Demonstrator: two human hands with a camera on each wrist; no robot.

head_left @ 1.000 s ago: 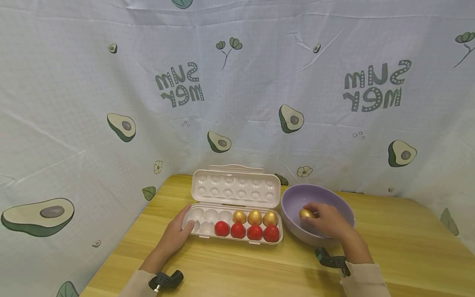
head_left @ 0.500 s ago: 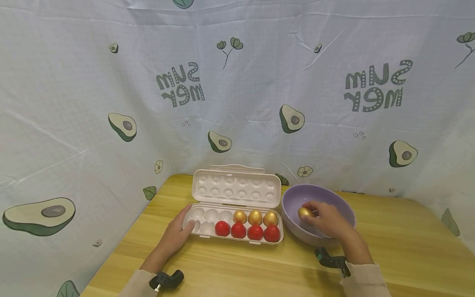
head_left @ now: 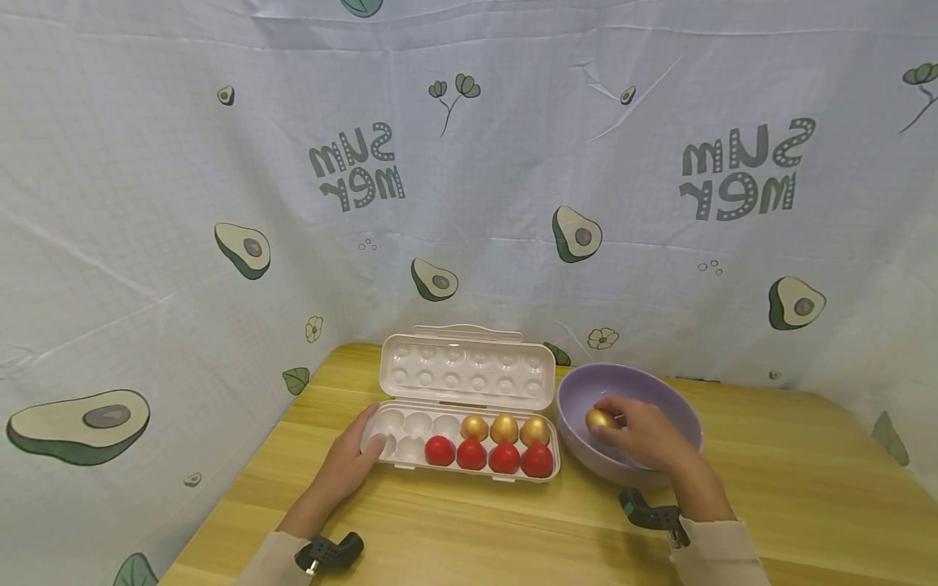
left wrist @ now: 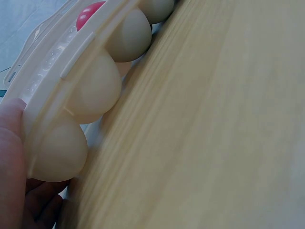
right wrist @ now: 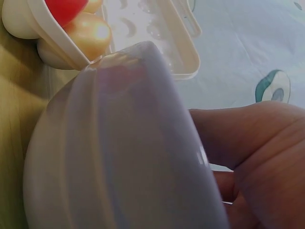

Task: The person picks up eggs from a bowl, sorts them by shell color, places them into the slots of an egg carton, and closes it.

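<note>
My left hand [head_left: 343,461] grips the left end of a white plastic egg box [head_left: 418,425], thumb on the rim. In the left wrist view, fingers [left wrist: 43,202] show below its rounded cups. Three gold eggs [head_left: 504,428] sit in the back row and several red eggs [head_left: 471,455] in the front row, all towards the right. My right hand [head_left: 652,439] is inside the purple bowl [head_left: 586,381] and pinches a gold egg [head_left: 601,419]. The bowl wall [right wrist: 138,157] hides this egg in the right wrist view.
The hinged lid [head_left: 466,370] of the egg box leans back, raised. The bowl stands close against the box's right end on the wooden table [head_left: 469,529]. Behind the table hangs a pale curtain [head_left: 506,163] printed with avocados.
My right hand and the gold egg have shifted very slightly left within the bowl. My left hand stays on the egg box.
</note>
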